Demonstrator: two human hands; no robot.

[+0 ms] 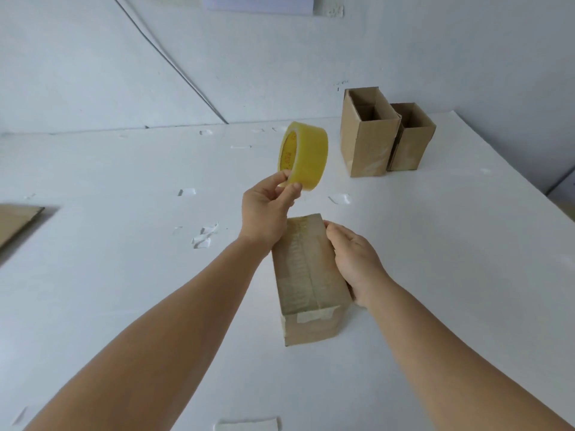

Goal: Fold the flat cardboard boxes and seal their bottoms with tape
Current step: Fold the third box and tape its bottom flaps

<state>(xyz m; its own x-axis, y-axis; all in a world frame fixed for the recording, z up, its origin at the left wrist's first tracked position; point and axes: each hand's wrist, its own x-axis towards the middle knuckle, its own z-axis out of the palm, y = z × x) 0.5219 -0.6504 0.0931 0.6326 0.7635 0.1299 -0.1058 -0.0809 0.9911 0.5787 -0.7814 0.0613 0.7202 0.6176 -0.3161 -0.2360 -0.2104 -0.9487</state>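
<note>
A folded cardboard box (306, 275) stands on the white table (124, 275) with its taped bottom facing up; clear tape runs along the seam and over the near edge. My right hand (354, 259) grips the box's right side. Just beyond the box's far end my left hand (267, 209) pinches the lower rim of a yellow-cored roll of clear tape (303, 155) and holds it raised above the table.
Two finished boxes (367, 135) (410, 138) stand upright and open-topped at the back right. A flat cardboard piece (15, 222) lies at the left edge. Several small tape scraps (202, 239) are stuck on the table. A white wall rises behind.
</note>
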